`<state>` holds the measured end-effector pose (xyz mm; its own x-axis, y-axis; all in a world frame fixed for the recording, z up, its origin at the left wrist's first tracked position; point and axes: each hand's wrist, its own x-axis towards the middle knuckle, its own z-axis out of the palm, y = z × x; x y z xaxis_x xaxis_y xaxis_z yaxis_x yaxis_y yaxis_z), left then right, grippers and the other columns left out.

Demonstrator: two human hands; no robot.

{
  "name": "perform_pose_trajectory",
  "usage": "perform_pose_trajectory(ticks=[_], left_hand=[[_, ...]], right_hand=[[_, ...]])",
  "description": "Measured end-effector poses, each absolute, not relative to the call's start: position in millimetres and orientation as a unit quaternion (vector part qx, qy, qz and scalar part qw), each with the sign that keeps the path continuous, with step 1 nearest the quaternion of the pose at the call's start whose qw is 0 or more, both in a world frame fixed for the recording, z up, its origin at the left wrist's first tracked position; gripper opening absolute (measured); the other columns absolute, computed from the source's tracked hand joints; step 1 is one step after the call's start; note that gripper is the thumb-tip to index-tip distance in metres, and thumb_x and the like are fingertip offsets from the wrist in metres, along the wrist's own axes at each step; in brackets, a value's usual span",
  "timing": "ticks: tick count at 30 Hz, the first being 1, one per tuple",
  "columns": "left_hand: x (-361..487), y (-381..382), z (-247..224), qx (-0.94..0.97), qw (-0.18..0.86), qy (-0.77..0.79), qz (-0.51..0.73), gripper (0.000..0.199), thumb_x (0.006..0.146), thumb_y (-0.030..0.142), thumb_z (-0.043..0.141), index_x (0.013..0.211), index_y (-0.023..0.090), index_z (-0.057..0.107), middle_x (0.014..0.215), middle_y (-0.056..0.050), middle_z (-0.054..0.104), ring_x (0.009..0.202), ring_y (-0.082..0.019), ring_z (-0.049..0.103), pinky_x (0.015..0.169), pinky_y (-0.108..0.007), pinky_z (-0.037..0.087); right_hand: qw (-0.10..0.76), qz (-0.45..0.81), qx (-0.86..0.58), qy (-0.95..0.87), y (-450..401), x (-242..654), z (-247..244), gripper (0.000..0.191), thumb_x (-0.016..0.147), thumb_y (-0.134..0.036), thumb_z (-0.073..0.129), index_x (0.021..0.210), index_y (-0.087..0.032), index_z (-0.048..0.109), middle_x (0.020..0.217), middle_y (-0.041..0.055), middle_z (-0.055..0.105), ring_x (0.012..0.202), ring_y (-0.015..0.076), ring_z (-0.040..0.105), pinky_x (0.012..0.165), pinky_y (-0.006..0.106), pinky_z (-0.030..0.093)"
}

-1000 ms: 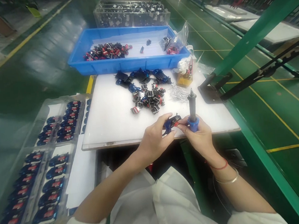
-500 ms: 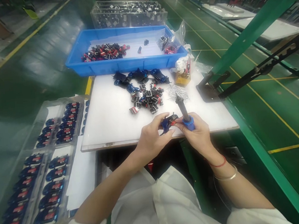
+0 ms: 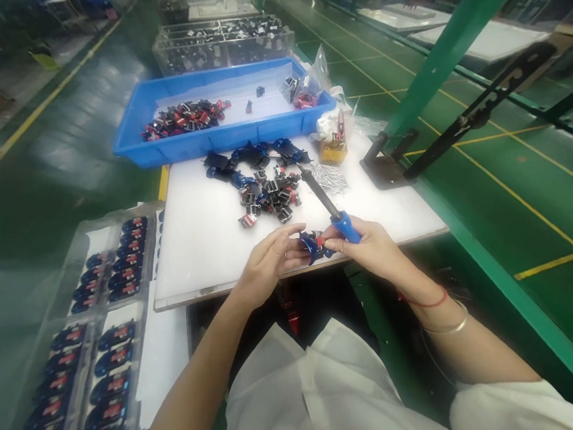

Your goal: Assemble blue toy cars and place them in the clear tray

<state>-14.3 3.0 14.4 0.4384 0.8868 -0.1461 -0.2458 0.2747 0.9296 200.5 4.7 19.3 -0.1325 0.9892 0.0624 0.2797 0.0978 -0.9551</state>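
Near the front edge of the white table (image 3: 194, 250), my left hand (image 3: 268, 260) supports a dark blue curved part (image 3: 311, 246) with a red piece on it, its fingers lying around the left side. My right hand (image 3: 372, 244) pinches the red side of that part between thumb and finger. The same hand also holds a soldering iron (image 3: 346, 226) by its blue handle, the metal shaft pointing up and left. Beyond the hands lies a pile of small red, black and silver parts (image 3: 269, 196), with several dark blue curved parts (image 3: 251, 156) behind it.
A blue bin (image 3: 175, 147) of red and black pieces stands at the back. Thin metal pins (image 3: 331, 179) lie by a yellow box (image 3: 332, 152). Clear trays (image 3: 93, 325) of blue parts are at the left. A black bracket (image 3: 387, 166) and green post (image 3: 457, 46) stand at the right.
The soldering iron has tilted from nearly upright to leaning left. The blue part has turned in my hands, and my left fingers have straightened. The view has shifted slightly.
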Motion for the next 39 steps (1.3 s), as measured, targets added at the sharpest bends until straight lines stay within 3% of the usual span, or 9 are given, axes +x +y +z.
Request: perform_pose_trajectory(ticks=[4, 9, 13, 17, 21, 25, 30, 35, 39], left_hand=[[-14.1, 5.1, 15.4, 0.512, 0.671, 0.380, 0.379, 0.042, 0.078, 0.028, 0.074, 0.118, 0.019, 0.065, 0.089, -0.004, 0.069, 0.078, -0.014, 0.067, 0.072, -0.025, 0.054], [-7.6, 7.8, 9.4, 0.566, 0.586, 0.438, 0.380, 0.023, 0.067, 0.013, 0.072, 0.088, 0.018, 0.063, 0.075, 0.003, 0.065, 0.062, -0.009, 0.058, 0.060, -0.020, 0.047], [-6.2, 9.6, 7.0, 0.587, 0.550, 0.455, 0.381, 0.018, 0.068, 0.023, 0.078, 0.076, 0.018, 0.062, 0.069, 0.004, 0.063, 0.064, -0.011, 0.059, 0.062, -0.022, 0.048], [-7.8, 10.6, 12.1, 0.636, 0.518, 0.411, 0.397, 0.029, 0.065, 0.029, 0.085, 0.091, 0.020, 0.073, 0.087, -0.001, 0.068, 0.081, -0.016, 0.064, 0.075, -0.027, 0.052], [-7.5, 11.0, 13.1, 0.641, 0.550, 0.377, 0.380, 0.024, 0.073, 0.032, 0.081, 0.093, 0.020, 0.077, 0.097, -0.005, 0.072, 0.092, -0.021, 0.067, 0.086, -0.033, 0.053], [-3.3, 14.7, 6.4, 0.561, 0.580, 0.429, 0.407, 0.033, 0.073, 0.038, 0.080, 0.096, 0.016, 0.074, 0.094, -0.006, 0.076, 0.090, -0.023, 0.070, 0.086, -0.035, 0.054], [11.9, 18.5, -1.7, 0.491, 0.569, 0.466, 0.467, 0.032, 0.072, 0.040, 0.081, 0.087, 0.013, 0.072, 0.079, -0.004, 0.074, 0.077, -0.019, 0.068, 0.077, -0.032, 0.054], [31.8, 15.4, -3.3, 0.383, 0.659, 0.428, 0.486, 0.037, 0.069, 0.038, 0.084, 0.092, 0.012, 0.071, 0.086, -0.006, 0.074, 0.077, -0.016, 0.068, 0.073, -0.029, 0.055], [33.5, 13.6, 1.3, 0.311, 0.714, 0.406, 0.478, 0.038, 0.065, 0.035, 0.087, 0.091, 0.013, 0.070, 0.099, -0.008, 0.075, 0.088, -0.018, 0.070, 0.080, -0.030, 0.057]], right_hand=[[0.401, 0.466, -0.506, -0.605, 4.5, 198.5, 23.5, 0.020, 0.071, -0.039, 0.076, 0.077, -0.020, 0.075, 0.083, 0.0045, 0.070, 0.078, 0.0224, 0.065, 0.073, 0.036, 0.054], [0.383, 0.506, -0.497, -0.591, 4.0, 197.2, 24.5, 0.023, 0.070, -0.039, 0.077, 0.080, -0.018, 0.075, 0.082, 0.0047, 0.070, 0.074, 0.0207, 0.064, 0.070, 0.034, 0.054], [0.357, 0.573, -0.471, -0.568, 4.4, 196.5, 29.0, 0.022, 0.068, -0.036, 0.078, 0.077, -0.017, 0.073, 0.071, 0.0018, 0.067, 0.066, 0.0175, 0.062, 0.064, 0.031, 0.052], [0.360, 0.614, -0.451, -0.539, 4.6, 193.8, 32.2, 0.018, 0.063, -0.032, 0.079, 0.071, -0.017, 0.072, 0.064, -0.0005, 0.064, 0.060, 0.0142, 0.057, 0.057, 0.026, 0.048], [0.352, 0.644, -0.459, -0.501, 5.4, 190.2, 27.8, 0.028, 0.061, -0.038, 0.082, 0.071, -0.017, 0.068, 0.052, -0.0055, 0.052, 0.042, 0.0074, 0.038, 0.039, 0.020, 0.028], [0.391, 0.626, -0.493, -0.461, 6.4, 190.3, 20.3, 0.047, 0.067, -0.058, 0.078, 0.084, -0.015, 0.069, 0.048, -0.0071, 0.046, 0.035, 0.0055, 0.029, 0.034, 0.021, 0.016], [0.449, 0.581, -0.506, -0.452, 5.2, 193.5, 12.5, 0.063, 0.068, -0.063, 0.077, 0.105, -0.013, 0.068, 0.060, -0.0012, 0.060, 0.034, 0.0056, 0.031, 0.033, 0.023, 0.018], [0.508, 0.477, -0.523, -0.490, 5.1, 187.7, 5.6, 0.045, 0.071, -0.055, 0.075, 0.091, -0.016, 0.068, 0.067, 0.0019, 0.063, 0.050, 0.0150, 0.054, 0.042, 0.027, 0.041], [0.513, 0.453, -0.524, -0.506, 10.8, 189.0, 6.0, 0.039, 0.070, -0.052, 0.076, 0.085, -0.017, 0.068, 0.070, 0.0019, 0.065, 0.056, 0.0171, 0.059, 0.057, 0.033, 0.052]])
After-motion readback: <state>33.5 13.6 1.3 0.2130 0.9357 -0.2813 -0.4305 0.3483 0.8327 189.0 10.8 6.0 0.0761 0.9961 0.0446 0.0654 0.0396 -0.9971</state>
